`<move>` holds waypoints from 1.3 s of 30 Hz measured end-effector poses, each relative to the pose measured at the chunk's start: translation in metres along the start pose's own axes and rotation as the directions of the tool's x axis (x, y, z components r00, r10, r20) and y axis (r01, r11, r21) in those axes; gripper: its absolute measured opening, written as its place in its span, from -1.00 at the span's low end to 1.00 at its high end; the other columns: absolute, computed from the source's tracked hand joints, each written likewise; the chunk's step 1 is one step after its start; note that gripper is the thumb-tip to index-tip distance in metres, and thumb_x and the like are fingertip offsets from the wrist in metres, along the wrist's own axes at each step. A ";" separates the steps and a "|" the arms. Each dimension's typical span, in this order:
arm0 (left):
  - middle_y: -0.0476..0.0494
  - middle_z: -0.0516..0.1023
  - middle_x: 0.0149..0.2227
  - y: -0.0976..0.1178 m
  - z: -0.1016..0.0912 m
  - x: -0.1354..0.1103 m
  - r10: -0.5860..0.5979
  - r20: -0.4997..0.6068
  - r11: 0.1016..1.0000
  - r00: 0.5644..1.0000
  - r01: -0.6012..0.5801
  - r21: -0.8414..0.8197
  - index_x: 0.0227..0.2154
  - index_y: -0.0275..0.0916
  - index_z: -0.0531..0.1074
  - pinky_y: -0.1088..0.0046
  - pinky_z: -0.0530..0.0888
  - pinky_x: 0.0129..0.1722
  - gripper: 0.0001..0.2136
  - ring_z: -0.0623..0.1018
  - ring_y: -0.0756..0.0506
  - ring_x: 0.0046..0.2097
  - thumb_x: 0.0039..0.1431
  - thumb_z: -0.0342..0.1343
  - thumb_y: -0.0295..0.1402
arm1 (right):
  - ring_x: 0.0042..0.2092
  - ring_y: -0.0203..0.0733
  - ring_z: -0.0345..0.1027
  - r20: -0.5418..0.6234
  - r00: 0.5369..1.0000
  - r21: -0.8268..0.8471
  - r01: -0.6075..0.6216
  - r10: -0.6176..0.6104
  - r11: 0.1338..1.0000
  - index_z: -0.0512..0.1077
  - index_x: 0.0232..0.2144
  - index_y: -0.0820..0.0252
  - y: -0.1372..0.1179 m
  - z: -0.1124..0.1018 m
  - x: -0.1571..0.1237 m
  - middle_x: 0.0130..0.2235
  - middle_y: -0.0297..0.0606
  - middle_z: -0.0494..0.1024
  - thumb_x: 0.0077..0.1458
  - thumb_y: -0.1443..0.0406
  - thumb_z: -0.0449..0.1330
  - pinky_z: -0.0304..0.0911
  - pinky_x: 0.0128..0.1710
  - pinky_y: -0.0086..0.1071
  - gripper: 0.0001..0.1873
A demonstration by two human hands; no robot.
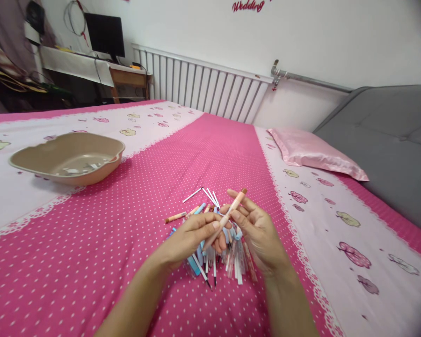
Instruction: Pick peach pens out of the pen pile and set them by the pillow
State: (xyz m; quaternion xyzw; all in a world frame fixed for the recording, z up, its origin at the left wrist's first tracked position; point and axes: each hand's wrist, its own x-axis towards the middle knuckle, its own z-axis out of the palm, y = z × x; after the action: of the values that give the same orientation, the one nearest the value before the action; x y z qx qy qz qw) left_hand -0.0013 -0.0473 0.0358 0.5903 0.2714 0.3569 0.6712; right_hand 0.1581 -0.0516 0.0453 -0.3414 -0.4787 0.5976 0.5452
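Note:
Between my two hands is a peach-coloured pen (235,204) with a brown end, tilted up to the right. My left hand (199,231) pinches its lower part. The fingers of my right hand (256,227) close on its upper part. Under and around the hands lies a pile of pen parts on the bed: blue barrels, clear tubes (233,260) and white refills (199,269) with dark tips. Beyond the pile are several loose white refills (210,197). Another peach pen piece (176,217) with a brown end rests to the left. My hands hide the middle of the pile.
A beige plastic basin (105,177) with small whitish pieces inside stands on the bed at left. The pink dotted bedspread (143,178) spreads around. A pink pillow (315,152) lies by the grey headboard (389,126). A radiator (203,82) and a desk (77,65) are behind.

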 end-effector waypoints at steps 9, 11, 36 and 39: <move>-0.12 0.51 -0.45 0.002 0.002 0.001 -0.017 0.011 0.999 1.000 0.017 -0.043 -0.34 -0.34 0.36 0.55 0.32 -0.46 -0.81 0.44 0.06 -0.48 0.18 -0.01 -0.29 | -0.26 -0.30 0.40 -0.027 0.999 -0.020 -0.027 0.026 0.999 0.36 -0.02 0.08 0.000 -0.001 0.001 -0.29 -0.30 0.55 -0.02 0.30 0.27 0.29 -0.15 -0.37 -0.54; -0.13 0.51 -0.43 0.002 0.002 0.002 -0.016 0.009 0.999 1.000 0.016 -0.030 -0.32 -0.33 0.35 0.55 0.32 -0.46 -0.81 0.45 0.05 -0.47 0.17 0.01 -0.28 | -0.28 -0.30 0.40 -0.067 0.997 -0.039 -0.040 0.037 0.998 0.38 -0.05 0.10 0.000 0.000 0.001 -0.33 -0.30 0.55 -0.06 0.29 0.30 0.30 -0.18 -0.38 -0.54; -0.15 0.54 -0.38 0.000 0.002 -0.001 -0.037 0.054 0.994 0.998 0.042 -0.102 -0.24 -0.31 0.35 0.48 0.40 -0.37 -0.81 0.51 0.01 -0.40 0.19 -0.01 -0.29 | -0.24 -0.21 0.41 0.036 0.995 0.084 -0.091 0.088 0.992 0.33 -0.03 0.08 -0.005 0.002 -0.002 -0.16 -0.21 0.53 0.02 0.29 0.23 0.35 -0.37 -0.39 -0.58; -0.15 0.54 -0.38 0.001 0.003 -0.001 -0.036 0.048 0.994 0.998 0.040 -0.106 -0.26 -0.30 0.35 0.49 0.40 -0.38 -0.82 0.51 0.01 -0.40 0.19 0.00 -0.29 | -0.28 -0.26 0.40 0.027 0.997 0.066 -0.078 0.077 0.995 0.34 -0.05 0.08 -0.003 0.001 -0.002 -0.22 -0.25 0.53 0.01 0.30 0.24 0.34 -0.35 -0.41 -0.60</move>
State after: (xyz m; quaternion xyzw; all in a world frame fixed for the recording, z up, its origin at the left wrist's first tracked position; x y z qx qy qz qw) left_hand 0.0004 -0.0498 0.0374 0.5562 0.2477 0.3445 0.7146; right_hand 0.1589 -0.0539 0.0486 -0.3337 -0.4514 0.6382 0.5268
